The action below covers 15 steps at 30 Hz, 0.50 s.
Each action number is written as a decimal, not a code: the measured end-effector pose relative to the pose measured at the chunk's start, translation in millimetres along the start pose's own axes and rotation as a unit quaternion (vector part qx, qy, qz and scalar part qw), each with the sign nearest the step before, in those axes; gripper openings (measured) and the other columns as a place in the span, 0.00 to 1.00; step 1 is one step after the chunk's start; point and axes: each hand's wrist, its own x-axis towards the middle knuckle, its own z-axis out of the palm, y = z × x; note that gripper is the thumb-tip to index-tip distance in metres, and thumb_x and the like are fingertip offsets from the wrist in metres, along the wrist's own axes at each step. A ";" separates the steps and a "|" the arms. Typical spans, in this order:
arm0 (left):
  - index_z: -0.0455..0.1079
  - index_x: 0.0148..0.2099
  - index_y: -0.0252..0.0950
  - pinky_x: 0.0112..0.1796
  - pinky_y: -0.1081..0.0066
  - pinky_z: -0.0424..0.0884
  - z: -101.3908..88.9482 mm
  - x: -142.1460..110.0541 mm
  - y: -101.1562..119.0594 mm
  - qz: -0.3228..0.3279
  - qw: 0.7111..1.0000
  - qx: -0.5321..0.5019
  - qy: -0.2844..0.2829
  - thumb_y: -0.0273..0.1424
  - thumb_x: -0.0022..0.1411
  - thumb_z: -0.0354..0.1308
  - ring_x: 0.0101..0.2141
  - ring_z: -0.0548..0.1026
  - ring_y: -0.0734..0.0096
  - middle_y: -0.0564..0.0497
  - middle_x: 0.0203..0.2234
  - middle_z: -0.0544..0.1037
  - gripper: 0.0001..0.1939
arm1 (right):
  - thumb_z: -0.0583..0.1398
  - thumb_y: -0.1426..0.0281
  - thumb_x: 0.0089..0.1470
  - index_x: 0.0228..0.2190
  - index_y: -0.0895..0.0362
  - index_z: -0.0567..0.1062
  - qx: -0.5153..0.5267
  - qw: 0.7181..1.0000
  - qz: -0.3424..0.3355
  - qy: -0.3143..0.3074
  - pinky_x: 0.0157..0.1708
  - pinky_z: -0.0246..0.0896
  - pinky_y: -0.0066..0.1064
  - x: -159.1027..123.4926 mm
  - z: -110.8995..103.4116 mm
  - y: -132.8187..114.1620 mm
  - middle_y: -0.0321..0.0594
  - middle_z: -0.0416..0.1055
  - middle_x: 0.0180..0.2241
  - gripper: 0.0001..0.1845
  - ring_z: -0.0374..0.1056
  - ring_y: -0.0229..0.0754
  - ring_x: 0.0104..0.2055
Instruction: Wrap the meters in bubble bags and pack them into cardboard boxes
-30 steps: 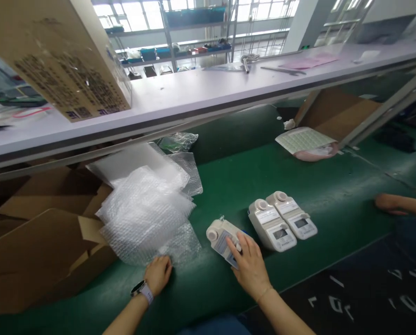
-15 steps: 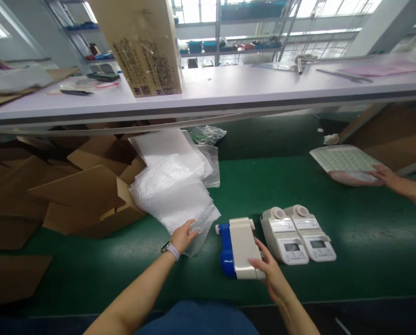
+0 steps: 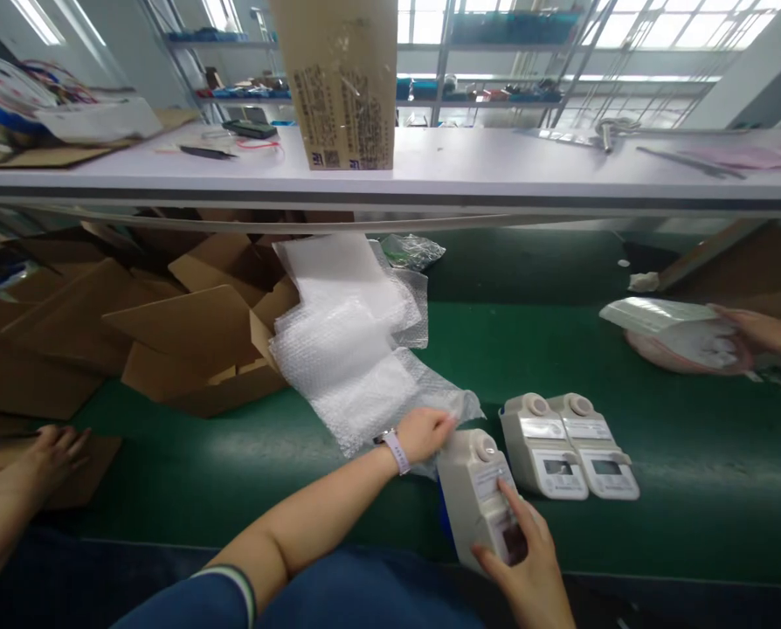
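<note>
My right hand (image 3: 525, 559) grips the near end of a white handheld device (image 3: 474, 494) with a round knob and a small screen, lifted a little over the green belt (image 3: 659, 393). My left hand (image 3: 425, 433), with a watch on the wrist, pinches the edge of a clear bubble-wrap bag (image 3: 430, 397) just left of the device. The bag comes off a loose pile of bubble wrap (image 3: 344, 345). Two more white devices (image 3: 569, 444) lie side by side on the belt to the right.
Flattened cardboard boxes (image 3: 168, 328) are heaped at the left. A white shelf (image 3: 495, 170) with a tall carton (image 3: 338, 79) runs above the belt. Another person's hand (image 3: 37, 459) rests at the lower left; a different hand (image 3: 767, 332) at the right holds a label sheet (image 3: 669, 319).
My right hand turned the device from its blue side to screen-up and drew it nearer. My left hand pulled a bubble-wrap bag right, up to the device. A person's hand appeared at lower left.
</note>
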 end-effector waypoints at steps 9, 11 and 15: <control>0.74 0.46 0.45 0.39 0.69 0.61 -17.0 -50.5 58.3 0.178 0.971 0.092 -0.133 0.33 0.64 0.47 0.40 0.73 0.63 0.49 0.35 0.78 0.14 | 0.65 0.51 0.36 0.60 0.53 0.55 0.415 0.851 0.308 -0.091 0.42 0.65 0.50 -20.2 14.8 33.1 0.45 0.76 0.38 0.52 0.72 0.57 0.40; 0.69 0.53 0.48 0.39 0.69 0.63 -38.1 -68.9 42.3 0.127 0.982 0.090 -0.109 0.36 0.67 0.43 0.40 0.74 0.64 0.50 0.37 0.78 0.18 | 0.63 0.48 0.38 0.58 0.55 0.58 0.484 0.795 0.345 -0.117 0.44 0.63 0.53 -24.1 12.5 38.0 0.47 0.76 0.36 0.49 0.72 0.57 0.39; 0.65 0.55 0.49 0.39 0.71 0.66 -52.4 -88.1 36.7 0.119 0.989 0.078 -0.040 0.38 0.68 0.35 0.39 0.75 0.69 0.54 0.38 0.78 0.21 | 0.65 0.52 0.40 0.55 0.57 0.64 0.558 0.747 0.329 -0.150 0.47 0.60 0.55 -16.9 22.0 29.6 0.48 0.76 0.37 0.43 0.71 0.56 0.40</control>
